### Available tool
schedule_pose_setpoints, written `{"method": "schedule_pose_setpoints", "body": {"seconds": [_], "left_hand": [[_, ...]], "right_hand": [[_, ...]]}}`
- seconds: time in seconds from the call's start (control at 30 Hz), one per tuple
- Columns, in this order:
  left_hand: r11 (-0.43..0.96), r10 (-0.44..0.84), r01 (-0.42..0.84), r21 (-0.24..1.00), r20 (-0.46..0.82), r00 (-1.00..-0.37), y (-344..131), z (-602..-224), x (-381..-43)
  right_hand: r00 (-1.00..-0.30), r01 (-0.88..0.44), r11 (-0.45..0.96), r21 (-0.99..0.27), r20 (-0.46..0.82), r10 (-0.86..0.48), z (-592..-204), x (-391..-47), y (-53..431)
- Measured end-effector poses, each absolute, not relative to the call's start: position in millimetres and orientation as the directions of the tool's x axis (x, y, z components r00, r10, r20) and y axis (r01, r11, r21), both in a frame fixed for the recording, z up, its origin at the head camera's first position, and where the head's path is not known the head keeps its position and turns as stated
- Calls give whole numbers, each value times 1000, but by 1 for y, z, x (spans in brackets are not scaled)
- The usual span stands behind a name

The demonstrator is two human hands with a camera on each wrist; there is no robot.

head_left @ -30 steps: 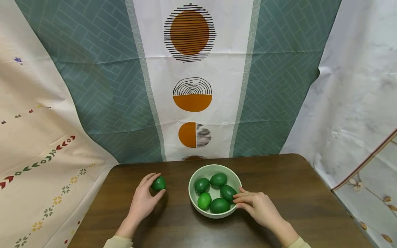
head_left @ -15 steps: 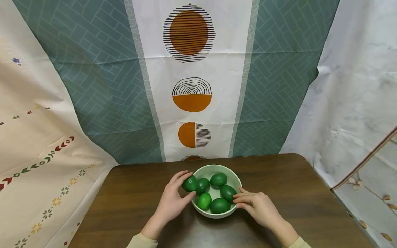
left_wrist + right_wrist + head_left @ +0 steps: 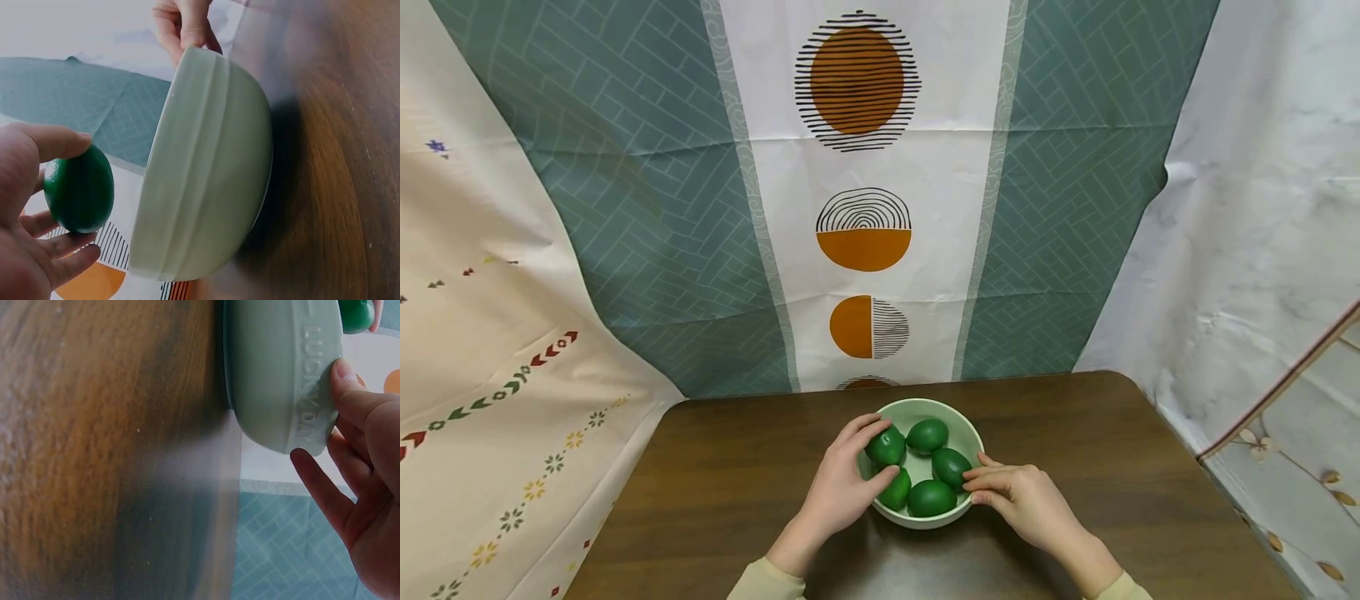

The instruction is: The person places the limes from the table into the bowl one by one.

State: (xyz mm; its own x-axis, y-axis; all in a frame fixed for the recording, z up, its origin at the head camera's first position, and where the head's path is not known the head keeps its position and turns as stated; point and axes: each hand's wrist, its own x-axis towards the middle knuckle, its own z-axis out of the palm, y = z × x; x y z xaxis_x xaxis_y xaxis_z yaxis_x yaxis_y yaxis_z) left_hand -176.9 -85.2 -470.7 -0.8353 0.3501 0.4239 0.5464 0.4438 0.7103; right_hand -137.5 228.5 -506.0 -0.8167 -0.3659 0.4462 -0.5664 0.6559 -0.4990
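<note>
My left hand (image 3: 842,487) holds a dark green lime (image 3: 80,190) between thumb and fingertips. In the left wrist view it hangs just above the rim of the pale green bowl (image 3: 200,175); in the head view it overlaps the bowl's left side. Inside the bowl lie several more limes: dark ones at the back (image 3: 927,436), right (image 3: 951,468) and front (image 3: 932,498), and a brighter one (image 3: 898,490) at front left, partly behind my left thumb. My right hand (image 3: 1030,500) pinches the bowl's right rim, thumb on one side and fingers on the other.
The bowl stands on a dark brown wooden table (image 3: 737,467). A patterned cloth (image 3: 865,167) hangs behind the far edge. A cream cloth (image 3: 497,417) borders the left side, and a white marbled one (image 3: 1255,275) the right.
My left hand has carried the lime from the table's left side rightward to over the bowl, where it now hides the lime at back left. The right hand stays on the rim.
</note>
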Motion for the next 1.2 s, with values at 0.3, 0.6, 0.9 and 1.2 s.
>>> {"method": "schedule_pose_setpoints", "body": {"seconds": [0.3,0.6,0.9,1.2], "left_hand": [[449,356,532,718,403,-843,-85,-470,-176],[453,399,560,694,404,-823,-79,-469,-175],[505,426,564,653,379,-821,-75,-472,-177],[594,475,550,587,297,-829,-61,-473,-184]], "right_hand": [[-823,-557,673,-487,437,-364,-506,-138,229],[-832,-542,677,-497,429,-351,-506,-137,229],[-839,-534,677,-506,414,-352,-507,-136,228],[-832,-541,682,-492,431,-349,-506,-135,227]]}}
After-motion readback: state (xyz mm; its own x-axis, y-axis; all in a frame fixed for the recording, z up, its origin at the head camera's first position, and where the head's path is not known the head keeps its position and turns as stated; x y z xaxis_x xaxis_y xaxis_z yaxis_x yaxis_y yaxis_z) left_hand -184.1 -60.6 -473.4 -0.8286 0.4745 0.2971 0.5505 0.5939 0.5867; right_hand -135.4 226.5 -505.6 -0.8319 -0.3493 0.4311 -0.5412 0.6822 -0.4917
